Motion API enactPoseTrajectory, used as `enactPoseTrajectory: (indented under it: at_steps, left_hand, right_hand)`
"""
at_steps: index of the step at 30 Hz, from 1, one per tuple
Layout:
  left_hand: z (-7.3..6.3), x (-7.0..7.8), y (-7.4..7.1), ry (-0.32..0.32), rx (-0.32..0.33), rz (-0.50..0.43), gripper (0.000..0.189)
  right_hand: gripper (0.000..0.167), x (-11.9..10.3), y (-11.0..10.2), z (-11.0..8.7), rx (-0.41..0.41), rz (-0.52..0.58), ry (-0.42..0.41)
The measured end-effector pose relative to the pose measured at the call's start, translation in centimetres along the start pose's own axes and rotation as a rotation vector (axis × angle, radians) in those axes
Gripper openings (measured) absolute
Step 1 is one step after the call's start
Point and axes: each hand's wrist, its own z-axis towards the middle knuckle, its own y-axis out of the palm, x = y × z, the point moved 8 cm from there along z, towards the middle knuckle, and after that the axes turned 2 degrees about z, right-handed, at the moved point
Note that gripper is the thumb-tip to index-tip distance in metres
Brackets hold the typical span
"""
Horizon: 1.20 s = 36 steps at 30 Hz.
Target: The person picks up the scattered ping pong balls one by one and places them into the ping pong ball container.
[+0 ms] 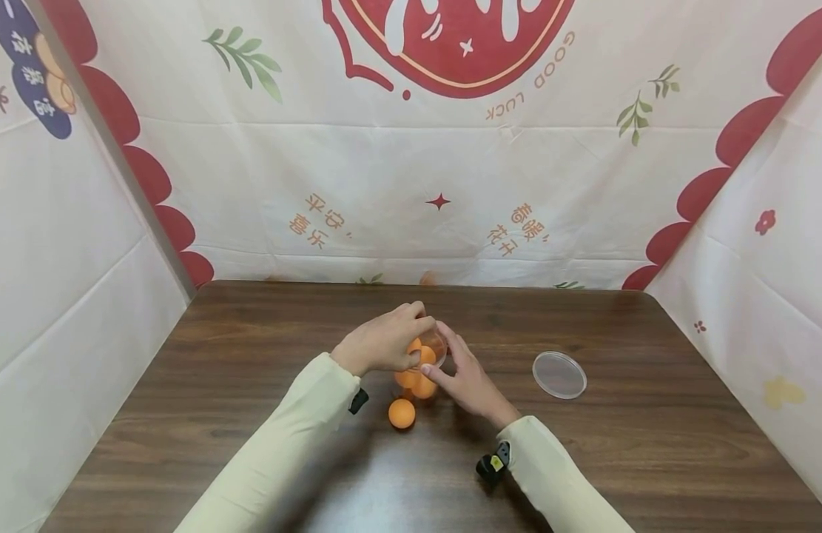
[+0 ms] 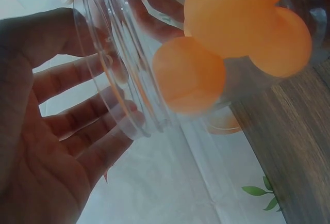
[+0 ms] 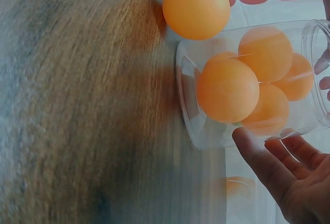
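Note:
A clear plastic jar [image 3: 216, 137] stands on the table with several orange balls [image 3: 228, 91] inside, which look like table tennis balls. My right hand [image 1: 473, 381] holds the jar's side, thumb on the near side and fingers reaching round the back. Over the mouth is my left hand [image 1: 387, 342], palm facing down. In the left wrist view its loosely spread fingers [image 2: 93, 105] lie at the ringed rim, with no ball between them. One more orange ball [image 1: 402, 413] sits outside on the table, just in front of the jar.
To the right of the jar, a round clear lid [image 1: 560, 375] lies flat on the dark wooden table [image 1: 650, 444]. Printed white cloth [image 1: 384, 170] hangs behind the far table edge and along both sides.

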Motion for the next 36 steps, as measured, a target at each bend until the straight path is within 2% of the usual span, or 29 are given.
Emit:
enactPoseTrajectory:
  at_steps: [6,13,19,28,31,36]
  left_hand:
    - [0.0,0.1,0.0,0.015,0.004,-0.011,0.033]
    - [-0.3,0.1,-0.3,-0.003,-0.016,-0.045,0.033]
    - [-0.9,-0.2,-1.0,-0.034,-0.009,0.018,0.037]
    - [-2.8,-1.6,-2.4,-0.024,0.09,0.045,0.023]
    - [-3.5,-2.0,-2.2,-0.03,0.101,0.048,0.022]
    - [-4.6,-2.2,-1.1,-0.048,0.086,0.021,0.028]
  right_hand:
    - [0.073,0.0,0.0,0.0,0.002,-0.007,0.0]
    - [0.072,-0.2,0.0,0.1,0.0,0.017,-0.035]
    - [0.071,-0.4,-0.2,0.0,0.003,0.029,-0.046]
    - [0.07,-0.5,-0.2,0.1,0.016,0.017,-0.058]
    - [0.07,-0.6,-0.2,0.1,0.013,0.014,-0.065]
    - [0.071,-0.6,-0.3,0.2,0.014,0.01,-0.065]
